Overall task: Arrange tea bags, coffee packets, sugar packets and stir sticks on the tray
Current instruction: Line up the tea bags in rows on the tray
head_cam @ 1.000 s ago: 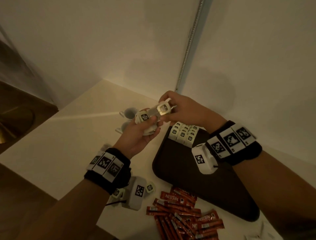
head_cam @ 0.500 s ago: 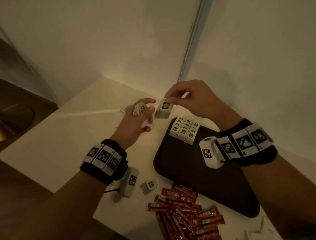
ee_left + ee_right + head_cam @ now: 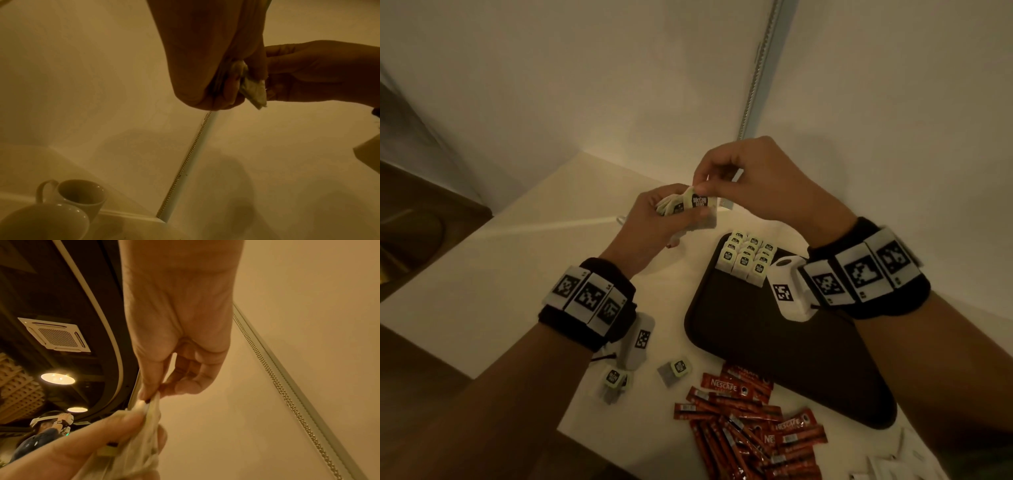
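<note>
Two hands meet above the far part of the pale table (image 3: 482,281). The left hand (image 3: 654,222) is curled round a small bunch of tea bags (image 3: 681,205); how many it grips cannot be counted, since the fingers hide most of them. The right hand (image 3: 767,192) pinches the top tea bag (image 3: 700,200) of that bunch by its printed tag, between thumb and forefinger, with the other fingers loosely bent. In the left wrist view only a crumpled corner of a bag shows between the two hands; in the right wrist view the pinch is blurred.

Near and right of the hands lies the dark tray (image 3: 774,359). At its far left corner stands a block of tea bags (image 3: 744,258) in three tight rows, tags up; the right wrist's white camera housing covers part of the block's right edge. Two loose tea bags (image 3: 676,368) (image 3: 614,378) lie on the table to the left of the tray, the left one partly under the left wrist. A heap of red coffee packets (image 3: 750,425) lies near, just off the tray's near left edge, cut off by the lower frame. White packets (image 3: 883,462) at the near right corner are too cut off to identify. Two white cups (image 3: 68,204) stand by the wall, seen clearly only in the left wrist view.
</note>
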Demonstrator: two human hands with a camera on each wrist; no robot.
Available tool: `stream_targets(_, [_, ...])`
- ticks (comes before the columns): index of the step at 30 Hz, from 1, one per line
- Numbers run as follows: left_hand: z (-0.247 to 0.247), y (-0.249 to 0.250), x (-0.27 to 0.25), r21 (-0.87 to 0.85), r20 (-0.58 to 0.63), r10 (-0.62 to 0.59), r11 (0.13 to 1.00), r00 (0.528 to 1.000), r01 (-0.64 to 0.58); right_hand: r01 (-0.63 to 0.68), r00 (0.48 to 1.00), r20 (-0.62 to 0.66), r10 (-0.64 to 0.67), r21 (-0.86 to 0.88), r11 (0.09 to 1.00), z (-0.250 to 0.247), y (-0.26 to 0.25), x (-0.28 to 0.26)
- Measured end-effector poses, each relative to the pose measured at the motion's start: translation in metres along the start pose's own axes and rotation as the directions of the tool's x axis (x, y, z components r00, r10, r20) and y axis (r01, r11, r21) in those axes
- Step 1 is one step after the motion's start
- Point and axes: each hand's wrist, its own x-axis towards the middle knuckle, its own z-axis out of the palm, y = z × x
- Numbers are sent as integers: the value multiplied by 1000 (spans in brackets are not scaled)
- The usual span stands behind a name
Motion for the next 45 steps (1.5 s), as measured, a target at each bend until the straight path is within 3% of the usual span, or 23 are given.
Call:
stream_targets(3, [-2, -2, 0, -11, -26, -4, 1000, 1000, 4, -4, 999, -44, 4, 17, 1000, -2, 1, 0])
stream_targets(12, [-7, -11, -5, -36, -86, 32, 999, 996, -35, -55, 998, -8, 55, -25, 998, 10, 14, -9])
stream_targets(25, [5, -17, -8, -86, -242, 82, 991, 967, -105, -48, 987, 149, 60, -82, 995, 19, 18, -18])
stream_targets(31, [6, -21, -9, -66, -260, 84, 992, 962, -105, -37, 998, 54, 36, 18, 999, 16, 18, -18])
stream_targets(36, [8, -21, -7, -17, -197, 105, 994, 975, -111, -3, 998, -66, 12, 138, 990, 18, 16, -16])
stream_targets(45, [11, -25, -5, -10, -171, 23, 1000, 985, -25, -23, 992, -114, 47, 197, 980, 12, 23, -17])
